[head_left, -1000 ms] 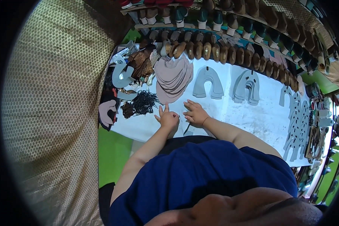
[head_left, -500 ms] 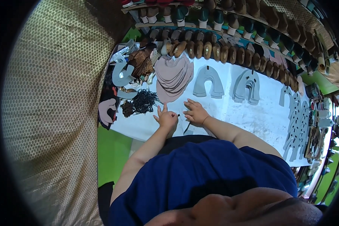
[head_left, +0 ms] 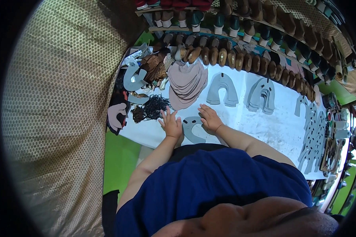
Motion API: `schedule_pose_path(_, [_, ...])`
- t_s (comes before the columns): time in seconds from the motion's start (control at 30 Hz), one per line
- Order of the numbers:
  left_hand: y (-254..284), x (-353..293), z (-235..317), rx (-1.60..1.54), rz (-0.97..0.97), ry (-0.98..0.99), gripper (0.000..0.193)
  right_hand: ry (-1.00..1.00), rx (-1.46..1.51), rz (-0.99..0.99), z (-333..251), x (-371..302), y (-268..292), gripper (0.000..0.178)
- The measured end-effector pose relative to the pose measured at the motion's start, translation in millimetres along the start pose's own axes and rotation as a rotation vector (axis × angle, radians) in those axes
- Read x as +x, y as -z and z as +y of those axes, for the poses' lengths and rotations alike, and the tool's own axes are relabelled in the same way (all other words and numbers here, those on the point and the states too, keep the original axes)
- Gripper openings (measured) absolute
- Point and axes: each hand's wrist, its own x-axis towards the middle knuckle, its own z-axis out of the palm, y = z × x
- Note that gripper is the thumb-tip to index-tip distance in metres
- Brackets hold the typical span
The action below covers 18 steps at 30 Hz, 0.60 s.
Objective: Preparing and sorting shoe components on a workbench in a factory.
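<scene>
A grey curved shoe-upper piece (head_left: 192,133) lies on the white tabletop in front of me, with small dark marks or strips near its top. My left hand (head_left: 171,124) is just left of it, fingers spread, with nothing visible in them. On the other side my right hand (head_left: 211,119) has its fingers stretched out at the piece's right edge; whether they press on it I cannot tell. A tangle of black straps (head_left: 156,107) lies just beyond the left fingertips. Behind both hands rests a fanned stack of pinkish pieces (head_left: 187,89).
Stacked grey U-shaped pieces (head_left: 222,91) and another such stack (head_left: 261,94) lie farther back. Several spotted grey pieces (head_left: 313,132) line the right side. Brown leopard-print pieces (head_left: 154,67) are heaped at the left. A row of brown shoe forms (head_left: 239,61) edges the table's back.
The left hand has opened from a pinch and no longer shows the small dark strip. The grey piece now shows between the hands. The view has shifted slightly.
</scene>
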Motion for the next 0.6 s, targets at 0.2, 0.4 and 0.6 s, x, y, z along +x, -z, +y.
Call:
schedule_pose_path(0.2, [14.5, -17.9, 22.3, 0.370, -0.503, -0.543, 0.058, 0.008, -0.056, -0.002, 1.2, 0.7, -5.4, 0.058])
schedule_pose_path(0.4, [5.6, -26.2, 7.0, 0.387, -0.629, -0.544, 0.071, -0.006, -0.119, -0.030, 2.4, 0.9, -9.0, 0.057])
schedule_pose_path(0.6, [21.5, -13.8, 4.6, 0.402, -0.671, -0.556, 0.072, -0.026, -0.185, -0.039, -3.2, 2.8, -10.2, 0.054])
